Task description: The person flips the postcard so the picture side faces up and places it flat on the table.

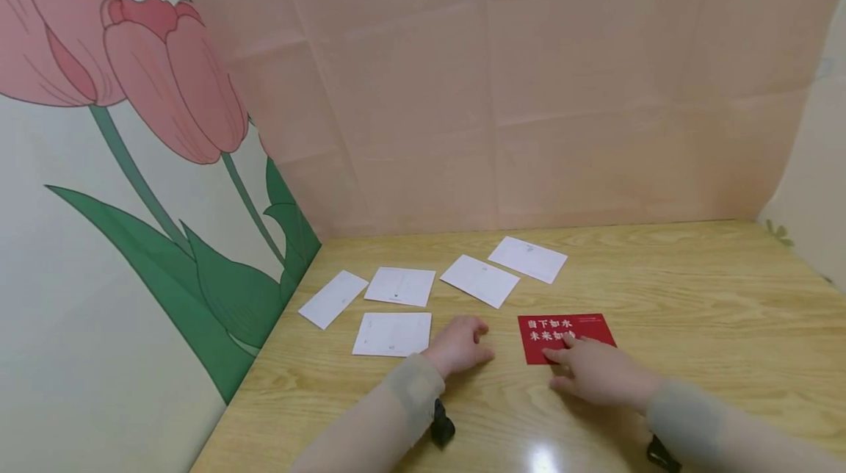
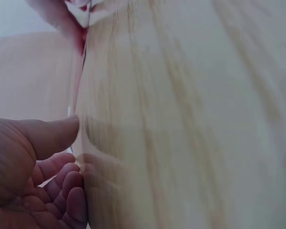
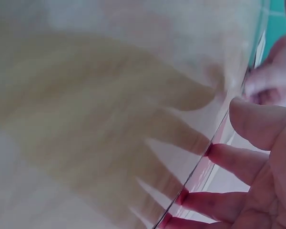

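A red card [image 1: 537, 349] with white printed characters lies flat on the wooden table. The fingertips of my right hand [image 1: 598, 370] rest on its right and lower part, covering some of the print. In the right wrist view the fingers of that hand [image 3: 257, 191] are spread and fairly straight, their tips touching down. My left hand [image 1: 457, 347] rests on the table between the red card and a white card [image 1: 392, 333], its fingers loosely bent. Nothing is held in the left hand [image 2: 47, 176], as the left wrist view shows.
Behind the hands lie several more white cards, among them a tilted one [image 1: 333, 300] at the left and another [image 1: 528, 258] at the back. A pink cloth [image 1: 529, 91] hangs behind the wooden table [image 1: 714, 297]. A tulip-painted wall [image 1: 165, 253] borders the left side.
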`<control>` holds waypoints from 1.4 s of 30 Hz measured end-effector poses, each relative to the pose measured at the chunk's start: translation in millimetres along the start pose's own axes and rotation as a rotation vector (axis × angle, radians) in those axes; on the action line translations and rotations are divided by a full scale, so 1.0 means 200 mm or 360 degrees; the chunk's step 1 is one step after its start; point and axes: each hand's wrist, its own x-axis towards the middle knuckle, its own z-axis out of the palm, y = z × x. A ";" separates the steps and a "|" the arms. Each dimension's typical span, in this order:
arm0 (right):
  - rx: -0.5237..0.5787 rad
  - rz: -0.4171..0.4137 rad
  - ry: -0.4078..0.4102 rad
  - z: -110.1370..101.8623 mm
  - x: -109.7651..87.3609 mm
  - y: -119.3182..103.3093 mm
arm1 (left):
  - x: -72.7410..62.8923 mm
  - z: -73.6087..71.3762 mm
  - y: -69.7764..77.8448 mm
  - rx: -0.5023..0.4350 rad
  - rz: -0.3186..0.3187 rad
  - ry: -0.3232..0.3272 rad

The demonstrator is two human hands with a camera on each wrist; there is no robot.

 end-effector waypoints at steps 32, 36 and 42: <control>-0.0018 0.0192 0.0033 -0.15 0.00 0.73 | 0.00 0.01 -0.03 0.0115 0.0105 0.0020; -0.0009 0.0246 -0.0020 -0.16 0.03 0.84 | 0.00 0.01 -0.02 0.0116 0.0090 0.0018; 0.0082 0.0300 -0.0073 -0.17 0.05 0.96 | 0.00 0.01 -0.02 0.0135 0.0085 0.0007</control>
